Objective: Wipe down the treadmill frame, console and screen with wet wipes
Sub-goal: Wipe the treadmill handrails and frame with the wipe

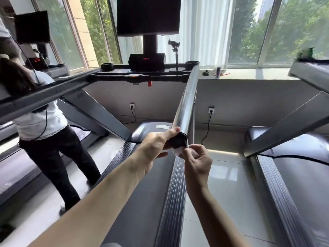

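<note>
The treadmill's silver right handrail (187, 106) runs from the console (147, 61) down toward me and ends in a black end cap (179, 141). My left hand (156, 145) grips that end cap, thumb on top. Just below it my right hand (196, 161) pinches a white wet wipe (178, 152) against the cap's underside. The dark screen (148, 15) stands on a post above the console, which shows small red digits. The belt (142, 193) lies under my arms.
A person in a white top (37, 111) stands on the treadmill to the left. Another treadmill's frame (284, 125) is at the right. A phone holder (174, 45) and cup holders sit on the console. Windows and a sill with small items lie ahead.
</note>
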